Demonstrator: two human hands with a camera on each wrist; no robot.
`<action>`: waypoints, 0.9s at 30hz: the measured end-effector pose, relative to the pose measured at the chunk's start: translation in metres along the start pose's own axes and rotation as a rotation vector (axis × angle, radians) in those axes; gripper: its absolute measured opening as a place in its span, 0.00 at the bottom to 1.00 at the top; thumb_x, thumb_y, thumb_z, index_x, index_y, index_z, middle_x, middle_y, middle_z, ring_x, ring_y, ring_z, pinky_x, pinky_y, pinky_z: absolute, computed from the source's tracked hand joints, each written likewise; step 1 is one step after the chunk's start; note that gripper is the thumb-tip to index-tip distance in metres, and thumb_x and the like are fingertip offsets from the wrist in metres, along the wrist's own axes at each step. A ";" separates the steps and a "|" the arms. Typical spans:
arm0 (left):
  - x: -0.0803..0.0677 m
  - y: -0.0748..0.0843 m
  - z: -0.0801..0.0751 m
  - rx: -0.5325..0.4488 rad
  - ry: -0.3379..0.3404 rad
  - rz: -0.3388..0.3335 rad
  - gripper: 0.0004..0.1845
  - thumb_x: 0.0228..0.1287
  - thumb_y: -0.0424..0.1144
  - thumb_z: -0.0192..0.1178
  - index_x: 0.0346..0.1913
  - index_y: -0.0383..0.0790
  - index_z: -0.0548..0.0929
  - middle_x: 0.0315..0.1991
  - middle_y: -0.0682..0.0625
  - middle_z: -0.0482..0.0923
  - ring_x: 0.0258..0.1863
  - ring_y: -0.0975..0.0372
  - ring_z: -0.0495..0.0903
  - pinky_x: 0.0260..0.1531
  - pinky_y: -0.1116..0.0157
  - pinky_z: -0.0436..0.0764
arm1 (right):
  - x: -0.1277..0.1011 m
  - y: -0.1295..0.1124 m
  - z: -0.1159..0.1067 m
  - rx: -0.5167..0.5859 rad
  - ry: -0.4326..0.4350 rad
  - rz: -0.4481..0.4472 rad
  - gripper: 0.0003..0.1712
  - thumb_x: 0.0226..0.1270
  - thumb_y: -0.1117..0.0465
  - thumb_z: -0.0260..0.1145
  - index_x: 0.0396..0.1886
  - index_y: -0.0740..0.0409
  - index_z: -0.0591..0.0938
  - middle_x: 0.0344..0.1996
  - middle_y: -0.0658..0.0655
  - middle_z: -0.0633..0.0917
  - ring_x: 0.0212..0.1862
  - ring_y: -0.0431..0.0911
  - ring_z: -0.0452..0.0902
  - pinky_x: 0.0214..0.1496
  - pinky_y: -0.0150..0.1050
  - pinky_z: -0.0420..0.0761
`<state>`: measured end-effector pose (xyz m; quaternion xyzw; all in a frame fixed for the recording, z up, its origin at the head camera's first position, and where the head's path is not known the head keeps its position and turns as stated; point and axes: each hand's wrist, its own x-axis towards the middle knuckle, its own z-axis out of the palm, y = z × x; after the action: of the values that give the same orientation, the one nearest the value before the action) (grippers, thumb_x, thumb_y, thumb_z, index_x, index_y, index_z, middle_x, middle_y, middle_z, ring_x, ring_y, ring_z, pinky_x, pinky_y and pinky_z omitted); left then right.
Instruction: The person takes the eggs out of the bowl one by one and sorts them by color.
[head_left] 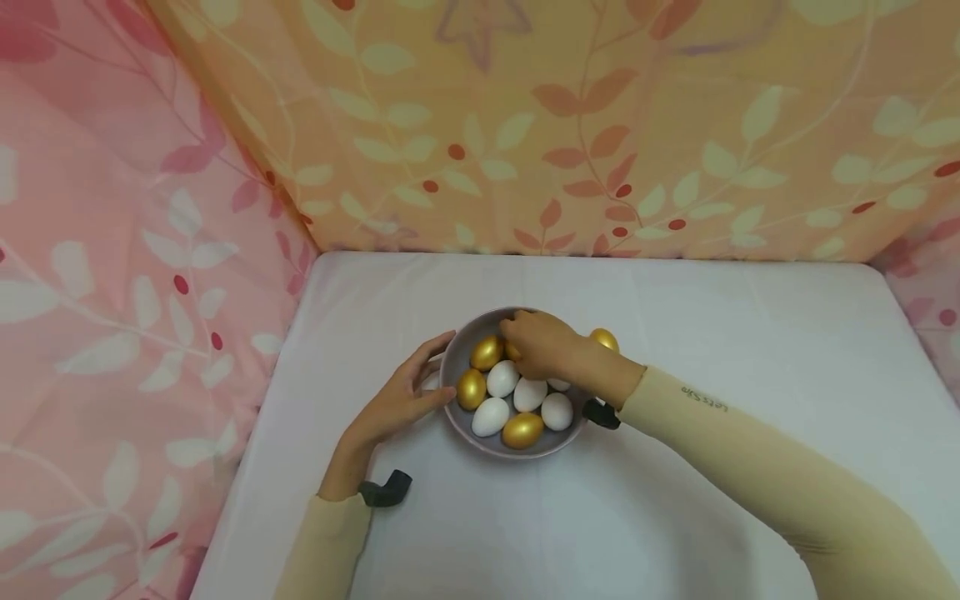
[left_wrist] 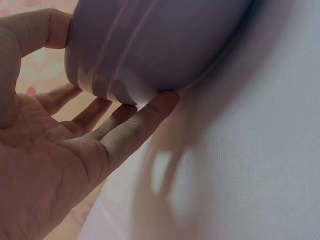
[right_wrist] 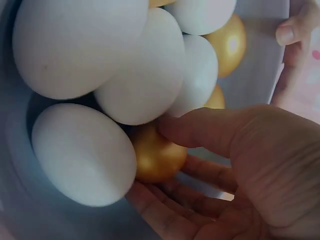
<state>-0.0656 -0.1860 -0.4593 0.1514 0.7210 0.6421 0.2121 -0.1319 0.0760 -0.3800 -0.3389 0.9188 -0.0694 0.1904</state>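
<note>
The left hand [head_left: 393,404] rests against the outer wall of the grey bowl [head_left: 455,360], its fingers [left_wrist: 145,117] straight and spread under the rim and its thumb [left_wrist: 37,27] laid over the top edge, so the hand is wide rather than closed round anything. The bowl stands on the white table [head_left: 675,467], just to the right of that palm.

The right hand [head_left: 543,343] reaches into the bowl from the far side. Its thumb [right_wrist: 210,130] and fingers [right_wrist: 175,207] curl round a gold egg [right_wrist: 157,155], which lies low in the bowl beneath the white eggs (the thumb touches it on top, the fingers below). A large white egg [right_wrist: 82,155] lies just beside that hand's fingertips, touching the gold egg.

Nearer the left hand sit two more gold eggs [head_left: 486,352], and another gold egg [head_left: 604,339] shows beyond the right wrist, though whether it lies inside or outside the bowl I cannot tell.
</note>
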 end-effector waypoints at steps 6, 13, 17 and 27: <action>0.005 0.000 0.005 0.010 -0.005 0.007 0.43 0.73 0.32 0.65 0.84 0.56 0.58 0.83 0.46 0.57 0.80 0.43 0.65 0.64 0.57 0.82 | -0.002 0.005 0.004 -0.025 0.014 0.018 0.21 0.64 0.69 0.70 0.58 0.63 0.82 0.46 0.63 0.85 0.44 0.54 0.83 0.54 0.51 0.85; -0.001 -0.002 0.001 0.026 0.008 -0.004 0.43 0.73 0.33 0.66 0.84 0.58 0.59 0.83 0.48 0.59 0.80 0.45 0.65 0.67 0.51 0.80 | -0.008 0.006 0.009 0.047 0.069 0.006 0.24 0.63 0.71 0.69 0.60 0.58 0.82 0.49 0.62 0.84 0.46 0.53 0.82 0.52 0.49 0.85; -0.002 -0.005 0.003 0.019 0.007 0.002 0.43 0.73 0.31 0.65 0.84 0.55 0.58 0.84 0.48 0.58 0.81 0.44 0.64 0.66 0.57 0.81 | -0.023 0.005 0.003 0.119 0.136 0.002 0.20 0.64 0.68 0.71 0.55 0.56 0.83 0.47 0.60 0.83 0.41 0.51 0.79 0.45 0.45 0.81; -0.001 -0.003 0.003 0.019 0.004 0.024 0.43 0.72 0.31 0.66 0.84 0.53 0.59 0.85 0.49 0.56 0.82 0.43 0.62 0.62 0.65 0.81 | -0.061 0.016 0.001 0.353 0.384 0.057 0.23 0.65 0.63 0.73 0.60 0.55 0.83 0.52 0.57 0.83 0.45 0.50 0.82 0.48 0.45 0.84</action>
<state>-0.0633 -0.1846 -0.4624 0.1608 0.7256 0.6381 0.2011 -0.0986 0.1275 -0.3669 -0.2548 0.9210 -0.2863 0.0706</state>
